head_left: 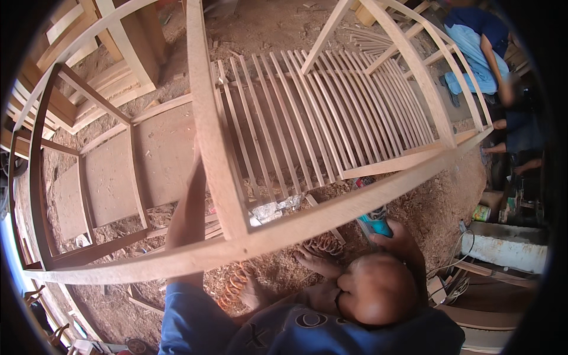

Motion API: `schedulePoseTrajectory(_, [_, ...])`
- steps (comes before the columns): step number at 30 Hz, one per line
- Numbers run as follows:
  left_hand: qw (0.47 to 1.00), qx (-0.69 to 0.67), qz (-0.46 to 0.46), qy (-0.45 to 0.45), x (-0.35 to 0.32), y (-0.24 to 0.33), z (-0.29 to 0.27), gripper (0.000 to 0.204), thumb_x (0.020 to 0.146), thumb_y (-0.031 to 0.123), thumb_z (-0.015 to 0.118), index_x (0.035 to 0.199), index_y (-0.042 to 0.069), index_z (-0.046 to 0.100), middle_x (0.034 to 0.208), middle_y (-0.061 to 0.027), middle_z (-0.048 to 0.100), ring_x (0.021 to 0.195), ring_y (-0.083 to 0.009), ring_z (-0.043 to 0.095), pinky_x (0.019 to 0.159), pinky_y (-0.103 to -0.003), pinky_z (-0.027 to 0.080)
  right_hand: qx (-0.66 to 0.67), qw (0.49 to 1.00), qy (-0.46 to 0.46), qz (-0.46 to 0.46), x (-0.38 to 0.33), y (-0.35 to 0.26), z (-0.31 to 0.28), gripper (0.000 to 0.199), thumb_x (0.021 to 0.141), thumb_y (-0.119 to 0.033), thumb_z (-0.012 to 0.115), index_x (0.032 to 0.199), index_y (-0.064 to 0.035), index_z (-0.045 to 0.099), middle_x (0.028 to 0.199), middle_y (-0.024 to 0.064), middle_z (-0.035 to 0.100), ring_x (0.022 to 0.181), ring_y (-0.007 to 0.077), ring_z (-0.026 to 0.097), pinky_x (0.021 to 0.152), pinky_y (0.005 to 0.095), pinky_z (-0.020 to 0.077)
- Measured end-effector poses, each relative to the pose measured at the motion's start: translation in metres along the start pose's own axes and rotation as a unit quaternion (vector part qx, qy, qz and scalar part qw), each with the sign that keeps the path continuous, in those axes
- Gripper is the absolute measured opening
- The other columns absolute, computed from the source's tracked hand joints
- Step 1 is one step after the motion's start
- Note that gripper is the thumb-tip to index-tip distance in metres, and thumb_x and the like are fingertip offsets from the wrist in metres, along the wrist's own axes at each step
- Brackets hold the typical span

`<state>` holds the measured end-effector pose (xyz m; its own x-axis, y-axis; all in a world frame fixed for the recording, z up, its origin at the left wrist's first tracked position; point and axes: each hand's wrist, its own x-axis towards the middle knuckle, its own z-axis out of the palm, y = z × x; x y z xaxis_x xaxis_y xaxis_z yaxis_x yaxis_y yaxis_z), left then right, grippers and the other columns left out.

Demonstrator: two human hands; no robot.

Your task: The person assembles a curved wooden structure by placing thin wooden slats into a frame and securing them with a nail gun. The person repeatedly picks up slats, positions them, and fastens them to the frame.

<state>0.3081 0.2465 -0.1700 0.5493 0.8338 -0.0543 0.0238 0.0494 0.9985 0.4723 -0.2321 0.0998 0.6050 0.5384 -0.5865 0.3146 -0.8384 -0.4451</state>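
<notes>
A large curved wooden frame (331,216) fills the space before me, with rails, posts and a row of thin slats (302,118). My left forearm reaches up behind the front rail, and my left hand (198,158) is at a thick wooden post (207,112), which hides its fingers. Below the rail at the right, my right hand (397,238) is wrapped round a teal power tool (374,225). The tool's front end is close under the rail and slats; its exact contact is hidden.
Wood shavings cover the ground around my bare feet (319,260). An orange coiled hose (234,287) lies between them. More wooden framework (124,53) stands at the far left. A person (479,47) is at the upper right, and a white block-like object (506,245) at the right.
</notes>
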Motion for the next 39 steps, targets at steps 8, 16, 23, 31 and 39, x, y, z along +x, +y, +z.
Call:
schedulePoseTrajectory(8, [0.968,0.18,0.176,0.023,-0.102,0.044,-0.085,0.027,0.105,0.012,0.052,0.128,-0.001,0.061,0.106,-0.016,0.07,0.104,-0.0254,0.065,0.096,-0.038,0.05,0.141,0.979,0.01,0.149,-0.115,0.048,0.094,0.047,0.081,-0.037,0.075,0.11,-0.0005,0.066,0.094,0.0168,0.067,0.089,0.0255,0.067,0.081,0.0428,0.0507])
schedulePoseTrajectory(16, [0.895,0.351,-0.016,-0.274,-0.296,0.126,-0.023,0.016,0.092,0.008,0.065,0.104,0.0,0.071,0.095,-0.0161,0.072,0.079,-0.0233,0.07,0.076,-0.034,0.058,0.171,0.98,0.027,0.102,-0.035,0.142,0.015,0.044,0.084,-0.037,0.074,0.108,-0.0004,0.066,0.087,0.0162,0.068,0.081,0.0258,0.067,0.075,0.0435,0.0511])
schedulePoseTrajectory(23, [0.852,0.372,-0.107,-0.352,-0.261,0.082,0.168,0.025,0.099,0.025,0.057,0.102,0.007,0.074,0.09,-0.0129,0.074,0.074,-0.0255,0.072,0.07,-0.041,0.057,0.064,0.992,-0.015,0.108,0.02,0.199,0.0,0.044,0.084,-0.04,0.072,0.104,-0.0008,0.064,0.086,0.0165,0.068,0.081,0.0282,0.069,0.076,0.0446,0.0519])
schedulePoseTrajectory(31, [0.841,0.392,-0.318,-0.197,-0.277,0.033,0.283,0.05,0.091,0.057,0.06,0.091,0.01,0.078,0.079,-0.0171,0.072,0.071,-0.0306,0.071,0.069,-0.045,0.055,0.001,0.991,0.01,0.134,0.032,0.224,-0.003,0.056,0.083,-0.045,0.07,0.114,0.0009,0.063,0.096,0.0211,0.071,0.093,0.0341,0.07,0.082,0.0466,0.0523])
schedulePoseTrajectory(39, [0.898,0.336,-0.284,0.001,-0.299,0.034,0.301,0.049,0.09,0.047,0.061,0.106,0.002,0.069,0.096,-0.0233,0.074,0.091,-0.0382,0.072,0.08,-0.047,0.057,-0.024,0.998,0.01,0.05,0.036,0.234,0.0,0.05,0.081,-0.041,0.074,0.106,0.0015,0.065,0.088,0.0181,0.068,0.08,0.024,0.067,0.076,0.0441,0.0512])
